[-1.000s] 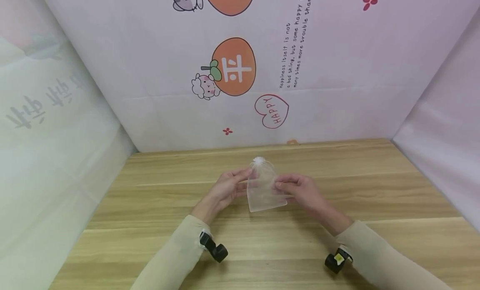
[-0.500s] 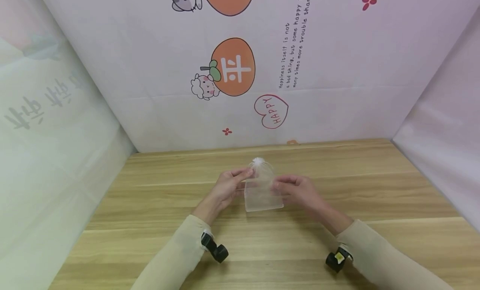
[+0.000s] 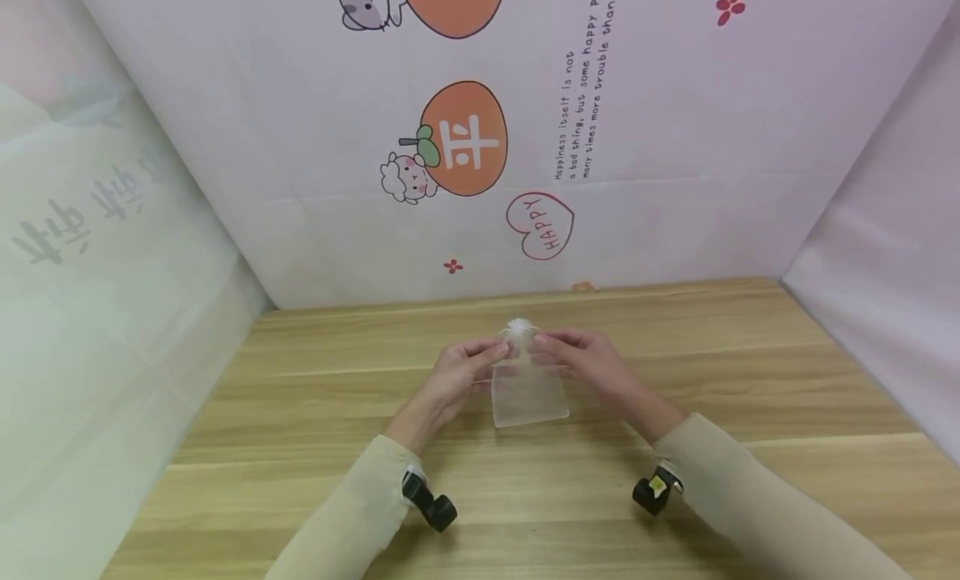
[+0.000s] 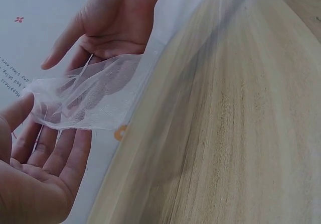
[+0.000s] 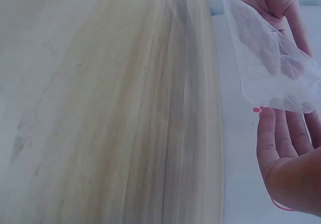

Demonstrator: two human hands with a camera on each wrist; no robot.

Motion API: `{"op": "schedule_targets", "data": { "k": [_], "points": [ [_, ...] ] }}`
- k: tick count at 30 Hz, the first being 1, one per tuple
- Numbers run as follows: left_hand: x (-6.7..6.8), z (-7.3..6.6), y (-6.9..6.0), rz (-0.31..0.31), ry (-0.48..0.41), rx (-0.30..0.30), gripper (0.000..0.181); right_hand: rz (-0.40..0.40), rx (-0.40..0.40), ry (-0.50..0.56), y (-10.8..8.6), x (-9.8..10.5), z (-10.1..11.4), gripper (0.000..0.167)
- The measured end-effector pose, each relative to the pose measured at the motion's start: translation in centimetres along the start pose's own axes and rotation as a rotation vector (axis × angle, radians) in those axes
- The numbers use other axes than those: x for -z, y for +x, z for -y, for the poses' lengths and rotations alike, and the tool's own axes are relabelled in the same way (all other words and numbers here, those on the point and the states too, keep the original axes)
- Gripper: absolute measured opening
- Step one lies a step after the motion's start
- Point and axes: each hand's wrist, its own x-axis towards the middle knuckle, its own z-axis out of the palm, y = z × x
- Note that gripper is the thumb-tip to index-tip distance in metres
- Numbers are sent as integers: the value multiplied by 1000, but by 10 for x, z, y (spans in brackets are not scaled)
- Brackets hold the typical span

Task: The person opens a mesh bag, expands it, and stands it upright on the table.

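A sheer white drawstring pouch (image 3: 529, 397), its neck gathered into a ruffle, hangs above the table between both hands. My left hand (image 3: 447, 382) pinches it near the neck, thumb in front and fingers behind, as the left wrist view also shows. Beside the neck on the other side is my right hand (image 3: 596, 365). In the left wrist view, the right hand (image 4: 118, 20) has its thumb extended apart from the mesh, while its fingers lie behind the pouch. Those fingers (image 5: 283, 138) appear fairly straight under the pouch in the right wrist view. Thin cords show at the neck.
A wood-grain table (image 3: 525, 497) lies below the hands. White printed cloth (image 3: 660, 147) forms a back wall, with more cloth along both sides. Black wrist cameras (image 3: 431, 501) sit on both sleeves.
My right hand has slid up from the pouch's right side to its gathered neck. My left hand keeps its hold in nearly the same place; the pouch has shifted slightly left.
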Motion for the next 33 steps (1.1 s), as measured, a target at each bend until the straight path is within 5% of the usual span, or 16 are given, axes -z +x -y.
{"op": "schedule_targets", "data": {
  "k": [18,33],
  "points": [
    [0,1,-1,1,13,-4,30,-18,31,8,8,-7,-4,36],
    [-3,0,5,-87,67,-88,29,-45,33,-19,11,-11,-2,31]
  ]
}}
